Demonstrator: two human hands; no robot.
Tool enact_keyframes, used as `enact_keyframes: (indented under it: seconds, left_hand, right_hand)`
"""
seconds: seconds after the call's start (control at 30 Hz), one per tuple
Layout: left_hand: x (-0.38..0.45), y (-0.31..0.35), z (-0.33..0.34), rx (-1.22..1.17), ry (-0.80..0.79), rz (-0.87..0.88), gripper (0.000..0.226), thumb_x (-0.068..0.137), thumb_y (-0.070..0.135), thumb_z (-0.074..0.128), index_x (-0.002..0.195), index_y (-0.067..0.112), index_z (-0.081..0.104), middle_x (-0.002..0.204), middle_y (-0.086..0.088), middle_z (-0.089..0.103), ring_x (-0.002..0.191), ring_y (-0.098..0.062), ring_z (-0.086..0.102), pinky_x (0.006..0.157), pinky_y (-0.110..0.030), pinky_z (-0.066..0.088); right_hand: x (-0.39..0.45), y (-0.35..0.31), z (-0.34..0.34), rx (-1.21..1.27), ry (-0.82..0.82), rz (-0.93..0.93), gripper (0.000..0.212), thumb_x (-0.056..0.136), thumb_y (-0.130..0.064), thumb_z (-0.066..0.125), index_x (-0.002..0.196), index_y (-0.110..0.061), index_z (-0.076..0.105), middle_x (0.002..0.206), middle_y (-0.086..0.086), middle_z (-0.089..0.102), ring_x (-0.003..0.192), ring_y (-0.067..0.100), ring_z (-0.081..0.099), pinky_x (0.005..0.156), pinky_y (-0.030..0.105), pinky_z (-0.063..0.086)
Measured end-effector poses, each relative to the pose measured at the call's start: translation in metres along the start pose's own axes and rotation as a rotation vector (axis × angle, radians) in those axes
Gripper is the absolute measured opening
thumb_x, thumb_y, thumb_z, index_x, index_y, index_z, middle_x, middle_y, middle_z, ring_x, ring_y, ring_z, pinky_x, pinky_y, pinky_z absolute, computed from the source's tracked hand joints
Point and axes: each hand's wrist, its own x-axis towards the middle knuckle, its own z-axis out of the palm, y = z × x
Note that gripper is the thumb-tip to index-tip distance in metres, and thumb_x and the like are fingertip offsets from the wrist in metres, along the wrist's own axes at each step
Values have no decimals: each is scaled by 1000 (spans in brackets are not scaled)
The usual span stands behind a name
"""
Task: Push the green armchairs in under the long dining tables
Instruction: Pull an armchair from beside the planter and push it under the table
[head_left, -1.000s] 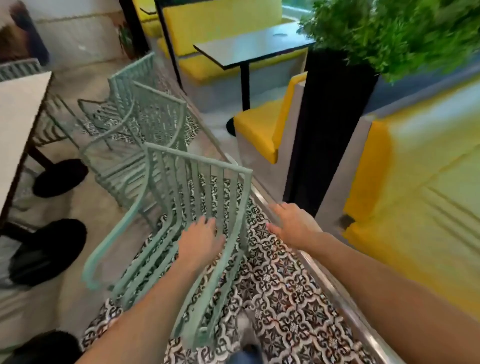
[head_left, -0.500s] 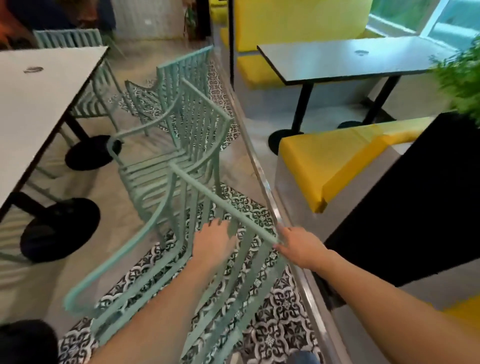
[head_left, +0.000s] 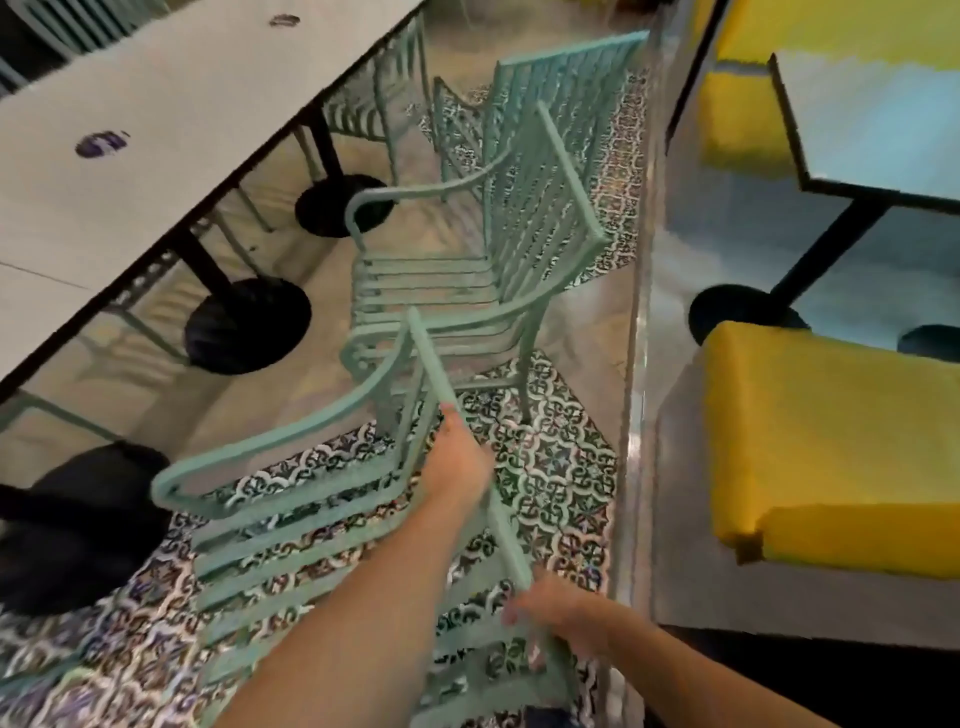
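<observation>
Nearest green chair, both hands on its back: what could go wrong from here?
1. The nearest chair sits almost against the next chair; pushed forward, their frames may snag.
2. The table's black round base lies between chair and table; a leg could catch it.
3. The right hand holds the top rail's very end, so its grip might slip.

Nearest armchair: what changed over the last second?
The right hand, clear of the chair a second ago, now grips the top rail of the nearest armchair at its right end. The left hand stays on the backrest. The chair is still out from the long table.
</observation>
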Motion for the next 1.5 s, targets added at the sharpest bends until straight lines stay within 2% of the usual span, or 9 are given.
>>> enact_keyframes:
  seconds: [0.2, 0.4, 0.63, 0.83, 0.97, 1.07, 1.2, 1.3, 1.5]
  left_hand:
    - [13, -3, 18, 32, 63, -100, 82, 94, 21, 56, 156, 12, 2, 112, -15, 64, 94, -31, 66, 72, -38, 56]
    - [-2, -26, 17, -81, 64, -67, 83, 94, 13, 56, 156, 19, 1, 78, -3, 54, 59, -14, 59, 45, -26, 55]
    - [-24, -86, -4, -46, 63, -71, 77, 92, 11, 58, 154, 20, 13, 82, -5, 59, 68, -21, 67, 57, -36, 60]
    - [-44, -137, -26, 29, 76, -97, 72, 91, 11, 53, 151, 29, 16, 88, -7, 63, 75, -26, 68, 66, -42, 61]
    - [-58, -169, -36, 99, 107, -108, 71, 88, 14, 60, 147, 26, 23, 86, -6, 64, 74, -26, 66, 65, -41, 60]
    - [-75, -186, -37, 96, 143, -102, 67, 87, 19, 62, 144, 26, 28, 89, -3, 64, 73, -23, 66, 61, -37, 59]
    - [-110, -198, -40, -145, 242, -225, 51, 92, 33, 61, 138, 20, 42, 105, 0, 63, 81, -17, 65, 63, -25, 54]
    - [-134, -198, -55, -398, 290, -359, 18, 97, 30, 55, 104, 13, 57, 90, 0, 64, 67, -12, 61, 53, -18, 49]
    - [-188, -192, -55, -1430, -75, -771, 52, 100, 42, 47, 100, -8, 63, 85, -22, 70, 71, -30, 68, 57, -34, 56]
  right_hand:
    - [15, 0, -1, -31, -44, 101, 52, 54, -12, 67, 105, -15, 59, 108, 15, 64, 99, 29, 62, 87, 44, 55]
    - [-2, 1, 28, 18, -159, 74, 34, 73, -5, 64, 105, -12, 56, 110, 14, 61, 103, 28, 59, 82, 37, 53]
    - [6, 19, 109, 28, -243, 22, 66, 48, -21, 78, 111, -9, 60, 109, 15, 64, 102, 27, 62, 87, 40, 54]
    - [1, 19, 172, -24, -291, 44, 66, 59, -29, 82, 118, -10, 59, 108, 6, 69, 100, 24, 64, 92, 47, 52]
    - [-19, 1, 197, -49, -402, 31, 45, 87, -18, 67, 127, -10, 46, 122, 5, 61, 95, 16, 60, 70, 40, 58]
    - [-21, -14, 186, -56, -459, -17, 41, 89, -12, 63, 123, -15, 42, 118, 5, 59, 105, 25, 61, 84, 50, 56]
    - [-17, -52, 146, -5, -340, -131, 59, 92, -11, 57, 144, -23, 33, 125, 6, 57, 112, 27, 59, 89, 48, 54]
    - [-15, -94, 117, 18, -230, -231, 56, 94, -18, 56, 145, -20, 33, 130, 7, 52, 116, 28, 53, 95, 48, 50]
    - [5, -152, 101, 39, -206, -204, 53, 96, -30, 54, 144, -16, 34, 149, 18, 32, 126, 37, 45, 93, 56, 48]
